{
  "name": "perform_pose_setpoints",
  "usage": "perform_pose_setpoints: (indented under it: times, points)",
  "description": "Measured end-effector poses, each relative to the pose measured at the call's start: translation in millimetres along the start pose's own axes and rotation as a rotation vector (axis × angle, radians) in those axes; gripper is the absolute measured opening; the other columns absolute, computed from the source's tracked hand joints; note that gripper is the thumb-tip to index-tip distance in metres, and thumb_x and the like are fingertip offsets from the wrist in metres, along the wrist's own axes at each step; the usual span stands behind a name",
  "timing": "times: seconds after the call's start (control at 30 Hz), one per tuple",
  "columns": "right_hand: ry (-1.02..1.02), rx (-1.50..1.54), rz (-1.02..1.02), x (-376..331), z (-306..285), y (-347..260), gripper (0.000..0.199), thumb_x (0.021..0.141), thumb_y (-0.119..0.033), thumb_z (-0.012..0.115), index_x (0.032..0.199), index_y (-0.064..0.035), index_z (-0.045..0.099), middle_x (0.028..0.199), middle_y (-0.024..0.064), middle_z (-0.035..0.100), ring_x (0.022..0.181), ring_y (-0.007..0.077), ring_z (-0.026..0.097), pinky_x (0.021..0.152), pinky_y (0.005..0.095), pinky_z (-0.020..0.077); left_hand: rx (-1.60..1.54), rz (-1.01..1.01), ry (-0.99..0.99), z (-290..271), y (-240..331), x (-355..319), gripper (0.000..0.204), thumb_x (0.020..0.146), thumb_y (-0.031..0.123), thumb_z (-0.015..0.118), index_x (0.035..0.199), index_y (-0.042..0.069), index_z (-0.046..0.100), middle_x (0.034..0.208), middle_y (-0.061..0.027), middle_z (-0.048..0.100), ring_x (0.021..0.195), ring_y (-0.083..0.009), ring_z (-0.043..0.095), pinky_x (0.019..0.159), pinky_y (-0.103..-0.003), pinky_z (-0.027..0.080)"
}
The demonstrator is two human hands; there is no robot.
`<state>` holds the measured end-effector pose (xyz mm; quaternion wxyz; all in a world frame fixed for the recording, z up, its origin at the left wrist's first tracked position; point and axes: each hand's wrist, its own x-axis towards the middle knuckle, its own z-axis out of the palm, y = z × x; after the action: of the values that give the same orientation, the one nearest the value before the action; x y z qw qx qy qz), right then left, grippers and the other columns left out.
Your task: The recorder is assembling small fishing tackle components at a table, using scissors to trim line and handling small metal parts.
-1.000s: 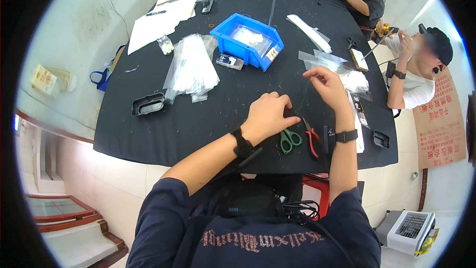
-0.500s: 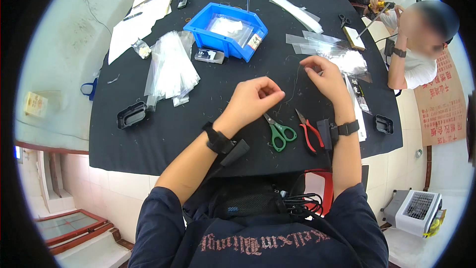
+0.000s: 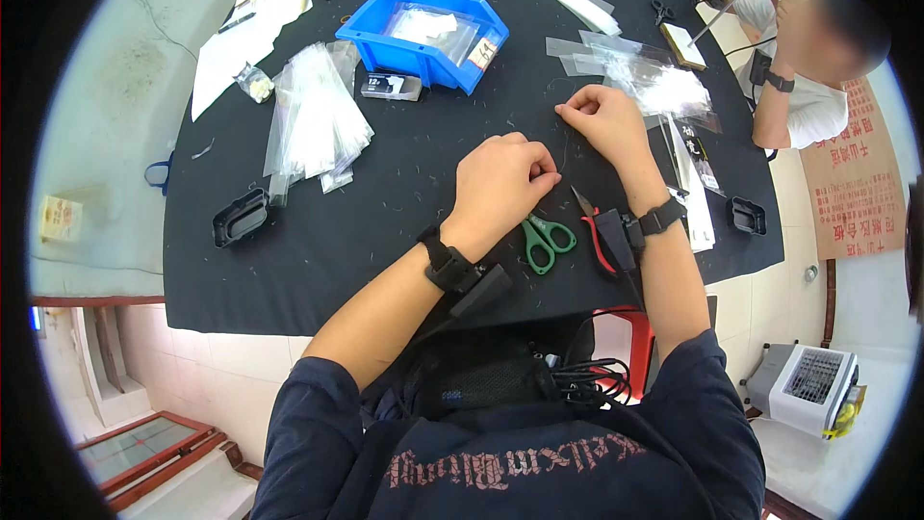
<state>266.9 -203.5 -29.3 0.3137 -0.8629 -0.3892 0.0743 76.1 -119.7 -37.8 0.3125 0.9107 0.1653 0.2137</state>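
Note:
My left hand (image 3: 502, 183) is closed in a pinch over the middle of the black-covered table. Farther to the right, my right hand (image 3: 610, 128) also pinches, thumb against forefinger. A very fine thread-like strand (image 3: 566, 149) shows faintly between the two fingertips; its ends are too small to make out. Green-handled scissors (image 3: 550, 245) lie just below my left fingers, their blades partly hidden by that hand. Beside them rest red-handled pliers (image 3: 599, 239), partly covered by the black device on my right wrist.
A blue bin (image 3: 404, 53) holding clear bags stands at the back. Clear plastic sleeves lie in a left pile (image 3: 318, 120) and a right pile (image 3: 640, 77). Small black trays (image 3: 241, 220) (image 3: 747, 217) sit on both sides. A co-worker (image 3: 818, 77) sits at the right.
Both hands have shifted slightly; my left hand has turned, its back now more upward, and covers the scissors' blades. The strand shows less clearly. The whole view has tilted a little.

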Motion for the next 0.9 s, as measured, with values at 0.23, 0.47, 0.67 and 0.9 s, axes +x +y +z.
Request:
perform_pose_setpoints:
  times: [0.23, 0.47, 0.67, 0.9]
  points:
    - [0.029, 0.061, -0.023, -3, -3, 3, 0.026, 0.079, -0.031, 0.079, 0.084, -0.0056, 0.076, 0.072, 0.0071, 0.070, 0.067, 0.0185, 0.067, 0.063, 0.0322, 0.0510, -0.013, 0.016, 0.001, -3, -1, -3, 0.010, 0.079, 0.022, 0.077, 0.081, 0.013, 0.074, 0.077, -0.0023, 0.063, 0.076, -0.0218, 0.064, 0.066, -0.036, 0.050]
    - [0.102, 0.208, -0.049, -4, -9, 7, 0.027, 0.081, -0.028, 0.081, 0.084, -0.0021, 0.075, 0.072, 0.0059, 0.071, 0.067, 0.0127, 0.064, 0.063, 0.0280, 0.0493, -0.045, 0.018, -0.020, -4, -2, -5, 0.009, 0.079, 0.020, 0.077, 0.081, 0.012, 0.074, 0.077, -0.0029, 0.063, 0.074, -0.0211, 0.063, 0.065, -0.035, 0.050]
    - [0.113, 0.255, -0.048, -2, -13, 11, 0.029, 0.082, -0.030, 0.081, 0.085, -0.0016, 0.076, 0.072, 0.0045, 0.070, 0.067, 0.0106, 0.062, 0.062, 0.0269, 0.0486, -0.044, 0.029, -0.014, -4, -3, -4, 0.010, 0.078, 0.020, 0.077, 0.081, 0.011, 0.074, 0.076, -0.0035, 0.064, 0.074, -0.0213, 0.063, 0.064, -0.036, 0.050]
    - [0.137, 0.277, -0.057, 0, -13, 15, 0.029, 0.083, -0.031, 0.080, 0.086, -0.0016, 0.076, 0.071, 0.0039, 0.069, 0.066, 0.0104, 0.061, 0.062, 0.0266, 0.0475, -0.056, 0.003, -0.028, -6, -1, -5, 0.011, 0.079, 0.019, 0.077, 0.082, 0.010, 0.074, 0.076, -0.0045, 0.064, 0.073, -0.0212, 0.064, 0.065, -0.034, 0.051]
